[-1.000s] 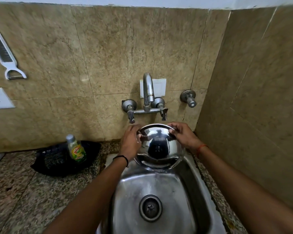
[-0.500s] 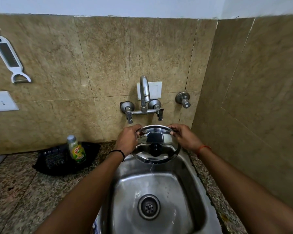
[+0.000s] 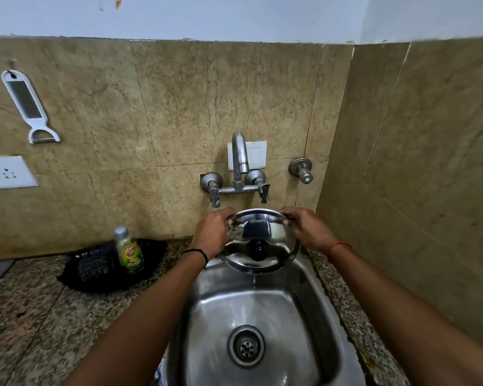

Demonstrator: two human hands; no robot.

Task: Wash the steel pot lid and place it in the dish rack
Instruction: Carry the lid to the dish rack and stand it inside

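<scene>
The round steel pot lid point(image 3: 265, 232), with a black knob in its middle, is held tilted over the back of the steel sink point(image 3: 207, 316), below the wall tap point(image 3: 239, 162). My left hand point(image 3: 212, 232) grips its left rim and my right hand point(image 3: 307, 229) grips its right rim. Water drips from the lid's lower edge into the basin. No water runs from the tap spout. No dish rack is in view.
A green dish-soap bottle point(image 3: 129, 252) stands in a black tray point(image 3: 95, 268) on the granite counter left of the sink. A white peeler point(image 3: 28, 104) and a wall socket point(image 3: 6, 172) are on the tiled wall. A tiled side wall stands close on the right.
The lid has tipped from steeply upright toward flatter, its knob side facing me, while both hands keep their hold on the rim. The camera has tilted up.
</scene>
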